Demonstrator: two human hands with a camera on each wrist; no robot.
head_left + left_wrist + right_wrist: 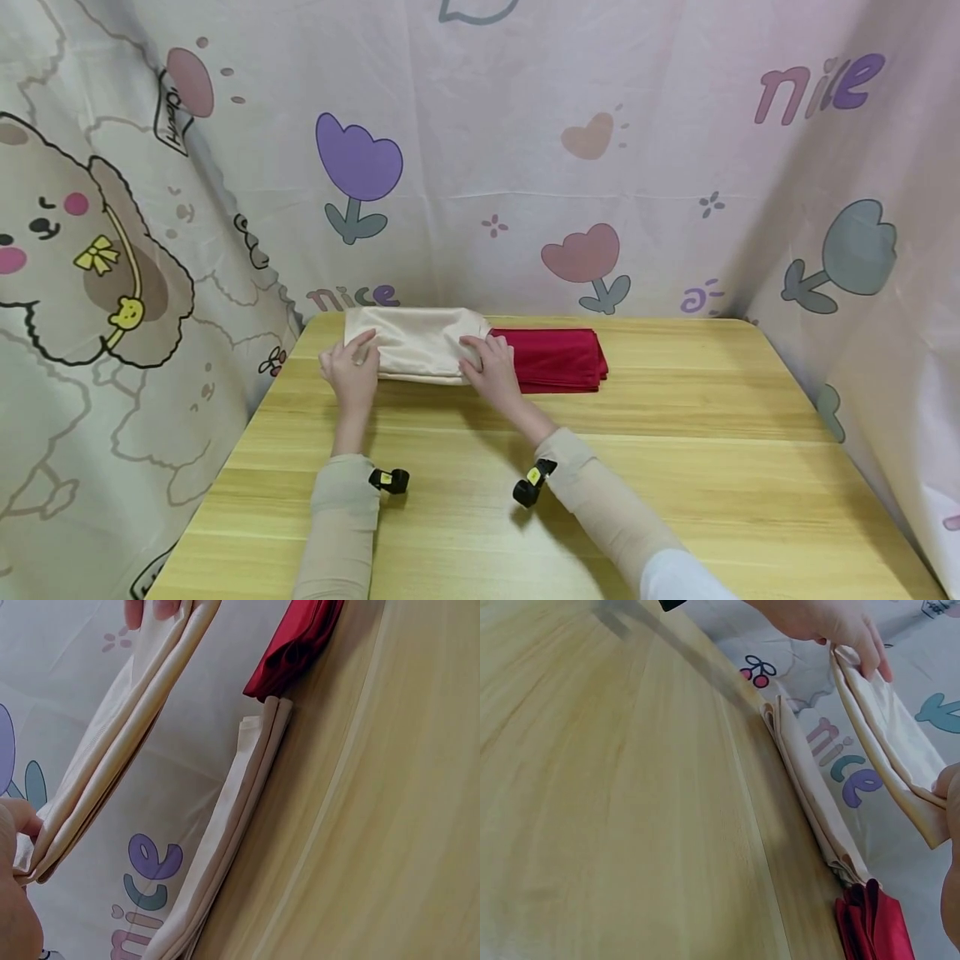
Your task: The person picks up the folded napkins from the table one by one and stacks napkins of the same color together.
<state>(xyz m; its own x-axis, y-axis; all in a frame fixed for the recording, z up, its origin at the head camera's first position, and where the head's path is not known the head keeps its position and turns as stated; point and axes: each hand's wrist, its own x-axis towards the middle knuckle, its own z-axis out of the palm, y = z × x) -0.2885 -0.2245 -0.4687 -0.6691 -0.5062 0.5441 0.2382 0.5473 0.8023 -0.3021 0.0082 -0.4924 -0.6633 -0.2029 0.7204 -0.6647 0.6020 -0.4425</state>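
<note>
My left hand pinches the left end of a folded cream cloth, and my right hand pinches its right end. Both wrist views show this cloth raised off the table and stretched between the hands, its layered fold edge facing me. Below it, a second folded cloth, pale cream-pink, lies on the table; from the head view the held cloth mostly hides it. A folded dark red cloth lies at its right end, with several layers showing at the edge.
The cloths are near the far edge of the light wooden table. Right behind that edge hangs a printed curtain, which also runs along the left and right sides. A small black camera is strapped to each wrist.
</note>
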